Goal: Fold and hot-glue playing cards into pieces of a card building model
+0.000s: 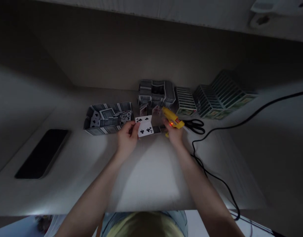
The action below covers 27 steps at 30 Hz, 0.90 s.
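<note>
Between thumb and fingers, my left hand (pixel 127 137) pinches a playing card (pixel 144 125), a four of clubs with a crease across its middle, face up. My right hand (pixel 174 133) is wrapped round a yellow glue gun (pixel 171 117) with a small red light lit; its nozzle points left toward the card. Close behind the four of clubs, some folded cards (pixel 143 109) stand on the table. Left of my left hand sits an open box made of cards (pixel 107 119), with loose and folded cards inside.
At the back stand a vehicle-like card model (pixel 155 92) and slatted card structures (pixel 186 100), (pixel 221 95). Black scissors (pixel 195 126) lie right of the glue gun. A black cable (pixel 225 126) runs across the right side. A dark phone (pixel 43 154) lies at left. A shelf edge (pixel 151 13) hangs above.
</note>
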{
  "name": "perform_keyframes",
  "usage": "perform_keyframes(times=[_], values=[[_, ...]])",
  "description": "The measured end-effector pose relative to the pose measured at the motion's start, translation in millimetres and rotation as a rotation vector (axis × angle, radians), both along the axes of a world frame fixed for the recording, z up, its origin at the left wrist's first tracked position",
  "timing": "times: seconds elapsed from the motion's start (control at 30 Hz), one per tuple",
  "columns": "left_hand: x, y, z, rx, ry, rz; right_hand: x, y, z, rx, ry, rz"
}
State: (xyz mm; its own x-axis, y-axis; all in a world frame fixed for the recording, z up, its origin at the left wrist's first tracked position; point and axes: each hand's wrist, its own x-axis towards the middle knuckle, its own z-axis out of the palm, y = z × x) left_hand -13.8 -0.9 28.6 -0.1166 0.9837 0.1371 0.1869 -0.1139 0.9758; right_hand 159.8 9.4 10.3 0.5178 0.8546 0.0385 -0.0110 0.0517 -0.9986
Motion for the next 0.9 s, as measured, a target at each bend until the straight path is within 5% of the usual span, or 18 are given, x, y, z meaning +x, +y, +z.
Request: perform_keyframes(times=[0.2,0.37,0.9], values=[[0.7,2.1,-3.5,0.001,0.026,-0.025,0.6,-22.8,-2.3,-0.095,0.433,0.035],[1.5,1.6,-7.0,0.015,0.098,-0.066,-9.9,-35.1,-2.5,-0.111,0.638,0.334],[4.7,-2.2,-6.2,-0.234,-0.049,-0.214,-8.7,-28.6,-3.1,-0.105,0.656,0.304]])
